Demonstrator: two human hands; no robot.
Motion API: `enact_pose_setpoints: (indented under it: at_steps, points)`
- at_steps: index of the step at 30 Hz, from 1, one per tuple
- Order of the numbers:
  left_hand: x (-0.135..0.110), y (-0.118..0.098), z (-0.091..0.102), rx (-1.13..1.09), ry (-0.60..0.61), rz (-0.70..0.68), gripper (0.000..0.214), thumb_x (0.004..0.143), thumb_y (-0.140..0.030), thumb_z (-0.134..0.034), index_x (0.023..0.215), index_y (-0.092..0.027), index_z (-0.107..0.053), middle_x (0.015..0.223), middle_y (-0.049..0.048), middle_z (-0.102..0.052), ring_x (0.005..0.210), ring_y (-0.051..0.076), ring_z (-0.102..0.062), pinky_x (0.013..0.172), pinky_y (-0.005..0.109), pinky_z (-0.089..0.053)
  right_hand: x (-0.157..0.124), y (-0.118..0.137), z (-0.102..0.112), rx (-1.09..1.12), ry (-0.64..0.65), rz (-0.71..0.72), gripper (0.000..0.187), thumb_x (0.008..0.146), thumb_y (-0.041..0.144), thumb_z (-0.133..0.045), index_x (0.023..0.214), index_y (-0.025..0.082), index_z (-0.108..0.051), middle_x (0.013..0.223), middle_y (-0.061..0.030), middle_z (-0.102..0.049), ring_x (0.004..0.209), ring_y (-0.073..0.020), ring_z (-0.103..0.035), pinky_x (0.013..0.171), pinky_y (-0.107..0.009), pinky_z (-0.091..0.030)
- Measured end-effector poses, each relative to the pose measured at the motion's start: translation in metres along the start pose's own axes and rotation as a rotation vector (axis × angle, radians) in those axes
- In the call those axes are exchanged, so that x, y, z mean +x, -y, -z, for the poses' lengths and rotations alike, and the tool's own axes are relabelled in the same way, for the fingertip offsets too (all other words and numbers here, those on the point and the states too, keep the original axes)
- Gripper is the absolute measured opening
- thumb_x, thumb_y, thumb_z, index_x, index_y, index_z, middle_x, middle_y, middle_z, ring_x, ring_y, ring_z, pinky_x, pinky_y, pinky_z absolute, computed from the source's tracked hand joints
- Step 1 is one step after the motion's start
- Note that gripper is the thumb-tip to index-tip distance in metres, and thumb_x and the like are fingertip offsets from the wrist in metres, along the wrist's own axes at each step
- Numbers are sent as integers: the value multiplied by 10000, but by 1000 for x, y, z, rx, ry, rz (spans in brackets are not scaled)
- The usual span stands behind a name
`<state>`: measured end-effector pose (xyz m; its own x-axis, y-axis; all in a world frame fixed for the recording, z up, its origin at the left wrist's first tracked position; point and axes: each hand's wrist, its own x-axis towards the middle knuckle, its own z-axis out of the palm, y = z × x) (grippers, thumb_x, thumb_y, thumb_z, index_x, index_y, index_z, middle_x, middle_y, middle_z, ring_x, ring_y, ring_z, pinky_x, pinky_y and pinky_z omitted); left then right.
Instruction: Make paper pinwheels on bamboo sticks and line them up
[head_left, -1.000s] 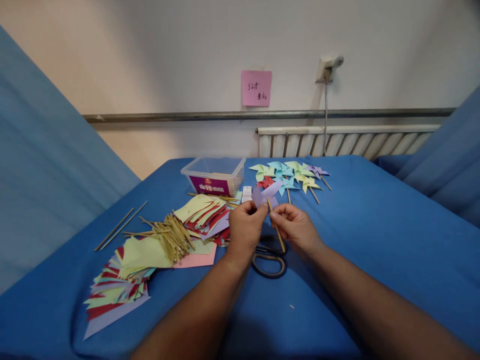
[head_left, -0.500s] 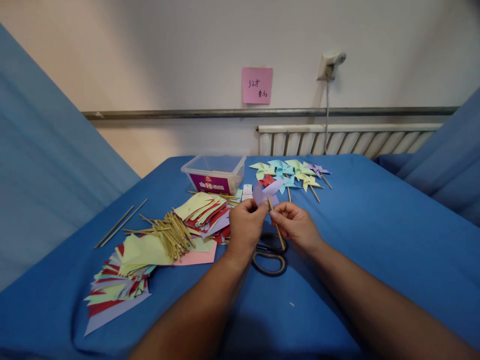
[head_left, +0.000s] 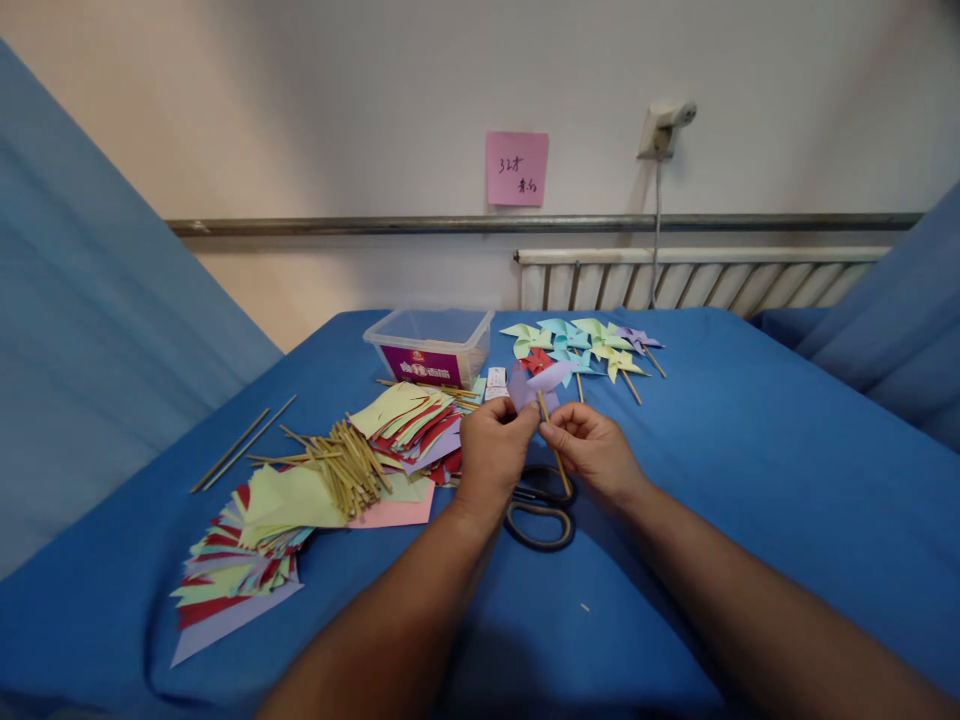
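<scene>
My left hand (head_left: pixel 493 452) and my right hand (head_left: pixel 592 452) meet above the blue table (head_left: pixel 750 450). Between them is a lilac paper pinwheel (head_left: pixel 534 382) on a thin wooden stick (head_left: pixel 553 448). The left hand's fingers are pinched on the lilac paper at the stick's top. The right hand's thumb and fingers are closed round the stick just below. Black-handled scissors (head_left: pixel 541 512) lie on the cloth under both hands.
Finished pinwheels (head_left: pixel 581 347) in green, blue, red and lilac lie behind the hands. A clear plastic box (head_left: pixel 431 345) stands at the back. Left of the hands lie a bundle of short sticks (head_left: pixel 346 468), stacks of cut coloured paper (head_left: pixel 247 555) and two long sticks (head_left: pixel 244 443).
Both hands with the lilac pinwheel have stayed almost in place; the view has shifted slightly. The grip on paper and stick is the same.
</scene>
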<state>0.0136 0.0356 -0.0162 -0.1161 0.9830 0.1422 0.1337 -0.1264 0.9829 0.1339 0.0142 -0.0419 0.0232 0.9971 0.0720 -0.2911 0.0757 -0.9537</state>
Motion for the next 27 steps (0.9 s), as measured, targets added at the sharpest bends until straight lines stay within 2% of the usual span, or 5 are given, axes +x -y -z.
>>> enact_pose_setpoints:
  at_steps: [18, 27]
  points:
    - [3, 5, 0, -2, 12, 16, 245, 642, -370, -683, 546, -155, -616, 509, -42, -494, 508, 96, -393, 499, 242, -286, 2, -3, 1, -42, -57, 16, 428, 572, 486, -868, 644, 199, -559, 519, 75, -498, 437, -56, -357, 395, -205, -245]
    - [3, 5, 0, -54, 22, 38, 226, 638, -365, -692, 591, -147, -658, 553, -23, -570, 540, 109, -460, 530, 237, -341, 0, -4, 0, -75, -11, 27, 424, 682, 571, -772, 735, 182, -614, 546, 47, -563, 391, -51, -371, 375, -200, -251]
